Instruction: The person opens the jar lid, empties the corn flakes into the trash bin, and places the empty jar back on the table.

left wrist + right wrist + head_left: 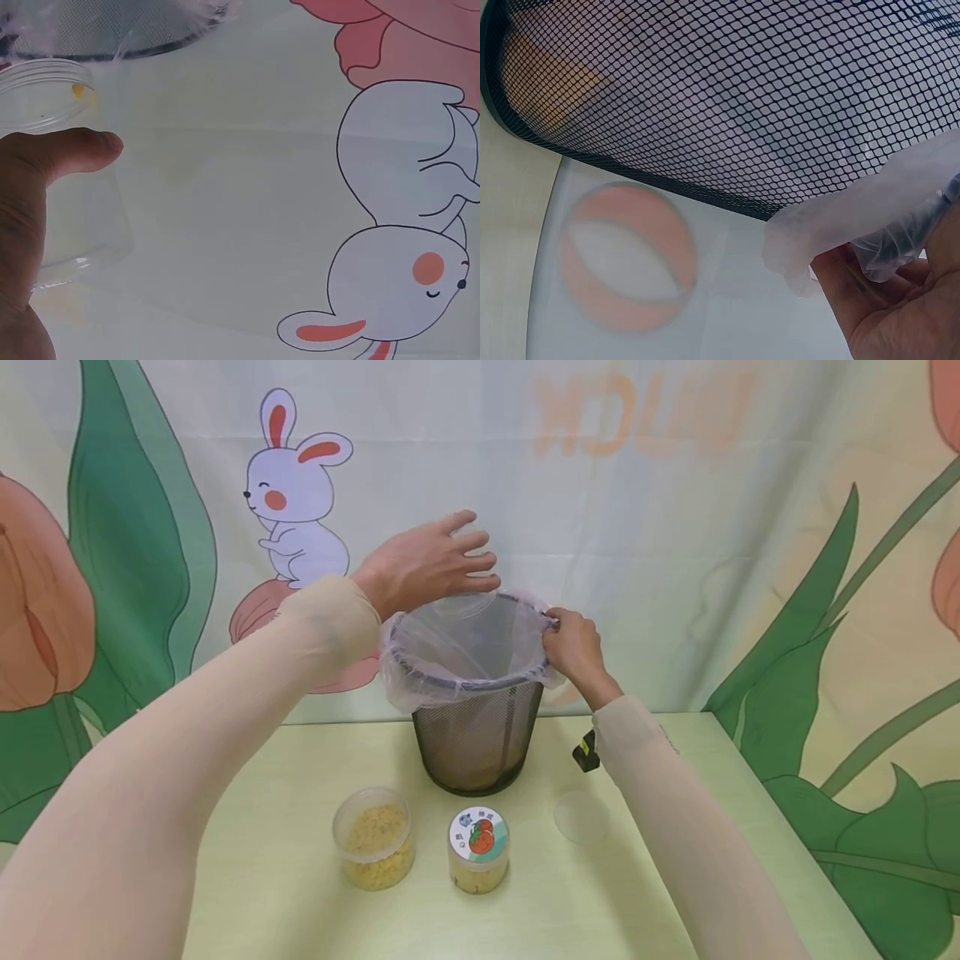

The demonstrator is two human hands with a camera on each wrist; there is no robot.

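Jar [90, 217], clear plastic, cylindrical, threaded at the neck: I find it in the left hand [431, 564], near the far part of the opening of the black wire-mesh wastebasket [465, 739]. Mouth points down toward the opening, base up; I read the long axis as near vertical. Whether jar and rim touch, I cannot tell. Orange-yellow spot at the neck. Left thumb is pressed along the jar wall in a grip; on my head view the four fingers show slightly apart. Right hand [576, 647]: fingers clamped over the wastebasket's right rim and the pinkish translucent plastic bag [402, 687] folded over it. Wastebasket stands upright.

On the pale green table [277, 860], I log: open round clear plastic tub [341, 831] of yellow crumbs [375, 828], mouth up; to its right, small round clear container [480, 878] with tomato-print lid [478, 833], upright; thin clear disc [582, 817], flat; small black object [587, 752] with yellow mark, beside the right sleeve [660, 785].
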